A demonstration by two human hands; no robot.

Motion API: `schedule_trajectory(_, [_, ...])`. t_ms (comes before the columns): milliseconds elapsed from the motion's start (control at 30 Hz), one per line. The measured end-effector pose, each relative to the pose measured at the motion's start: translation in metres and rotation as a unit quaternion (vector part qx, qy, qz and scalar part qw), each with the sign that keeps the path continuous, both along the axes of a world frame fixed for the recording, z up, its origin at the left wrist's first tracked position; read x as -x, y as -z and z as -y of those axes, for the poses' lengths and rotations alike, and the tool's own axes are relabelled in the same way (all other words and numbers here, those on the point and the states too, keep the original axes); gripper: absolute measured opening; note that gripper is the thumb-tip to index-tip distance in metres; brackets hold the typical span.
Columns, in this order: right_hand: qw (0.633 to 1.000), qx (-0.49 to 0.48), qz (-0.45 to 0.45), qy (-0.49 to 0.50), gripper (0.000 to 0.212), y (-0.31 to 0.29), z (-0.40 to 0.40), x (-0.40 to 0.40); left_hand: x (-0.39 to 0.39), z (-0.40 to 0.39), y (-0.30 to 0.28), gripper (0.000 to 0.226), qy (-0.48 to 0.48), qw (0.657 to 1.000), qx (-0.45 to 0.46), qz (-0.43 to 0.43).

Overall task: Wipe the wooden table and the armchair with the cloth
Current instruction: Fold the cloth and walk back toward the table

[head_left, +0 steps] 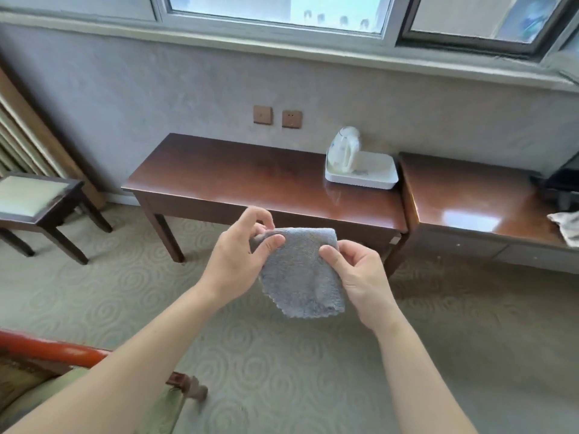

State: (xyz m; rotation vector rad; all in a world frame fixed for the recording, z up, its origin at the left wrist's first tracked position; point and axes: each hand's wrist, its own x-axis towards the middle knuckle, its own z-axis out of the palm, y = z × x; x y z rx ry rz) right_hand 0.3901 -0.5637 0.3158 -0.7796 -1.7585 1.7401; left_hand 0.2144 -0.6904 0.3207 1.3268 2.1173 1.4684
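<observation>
long glossy dark-brown wooden table [250,180], frame centre: rigid, bare left part not yet wiped | red-framed wooden armchair [47,352], lower left: hard arm | folded grey fleecy cloth [302,270], mid-air below table edge: light, soft, limp; best held at top corners | left hand [238,255] and right hand [360,274], 2 pinching its upper edges

At the centre of the frame both hands hold a grey cloth [300,270] in the air: the left hand [241,261] pinches its upper left corner, the right hand [360,277] its right edge. Behind, a wooden table [238,180] carries a white tray [363,178] with a kettle [344,151]. An armchair [47,355] shows at lower left.
</observation>
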Motion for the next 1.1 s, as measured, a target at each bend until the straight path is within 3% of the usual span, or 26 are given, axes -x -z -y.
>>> schedule_trajectory(67, [1.000,-0.019,0.009,0.010,0.013,0.001,-0.023,-0.003,-0.006,-0.021,-0.002,0.017,0.041,0.998,0.022,-0.034])
schedule_trajectory(167, [0.999,-0.033,0.017,0.029,0.014,0.005,-0.057,0.003,-0.002,-0.056,-0.001,0.032,0.096,0.992,0.052,-0.056])
schedule_trajectory(267, [0.998,-0.017,0.018,0.052,0.017,0.005,-0.095,0.013,0.015,-0.093,0.007,0.027,0.122,0.989,0.074,-0.044])
schedule_trajectory(433, [0.995,0.051,0.013,0.091,0.023,0.010,-0.171,0.034,0.051,-0.179,0.038,0.058,0.177,0.979,0.101,-0.006])
schedule_trajectory(600, [0.985,0.114,0.017,0.130,0.024,0.017,-0.250,0.056,0.083,-0.281,0.059,0.051,0.197,0.976,0.075,0.048])
schedule_trajectory(767, [0.976,0.053,0.054,0.206,0.031,0.029,-0.321,0.070,0.105,-0.374,0.063,0.047,0.236,0.967,0.081,0.047])
schedule_trajectory(967, [0.976,-0.014,0.183,0.122,0.033,0.044,-0.408,0.073,0.115,-0.478,0.076,0.048,0.250,0.962,0.107,0.030])
schedule_trajectory(1100, [0.959,-0.034,0.280,0.033,0.055,0.073,-0.483,0.074,0.118,-0.548,0.103,0.043,0.225,0.960,0.166,0.030])
